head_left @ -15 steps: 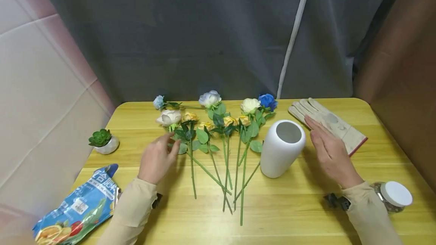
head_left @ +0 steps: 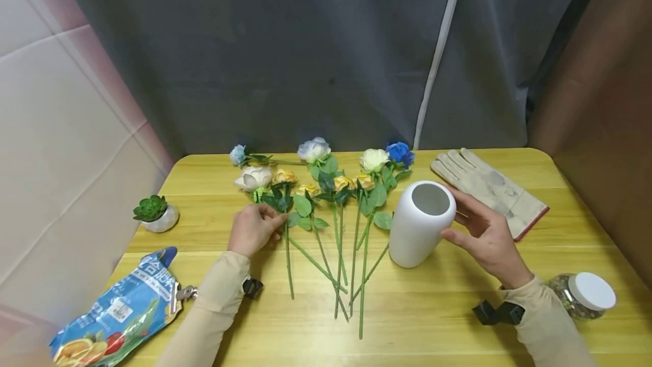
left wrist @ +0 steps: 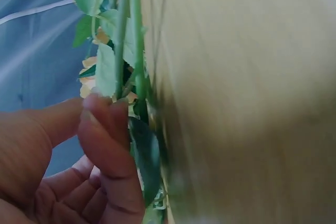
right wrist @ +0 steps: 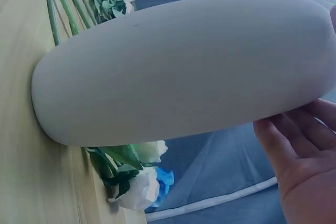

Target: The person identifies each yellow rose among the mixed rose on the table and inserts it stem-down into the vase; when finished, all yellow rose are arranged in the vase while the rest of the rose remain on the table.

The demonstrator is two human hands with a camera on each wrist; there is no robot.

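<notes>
Left hand (head_left: 253,228) pinching a green flower stem (head_left: 287,254); right hand (head_left: 486,235) curled around the white vase (head_left: 421,223).

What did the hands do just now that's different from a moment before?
The right hand moved left off the glove and took hold of the white vase. The left hand slid right and pinched a rose stem below its leaves. The vase, the other roses, the succulent pot, the snack bag and the jar stayed put.
</notes>
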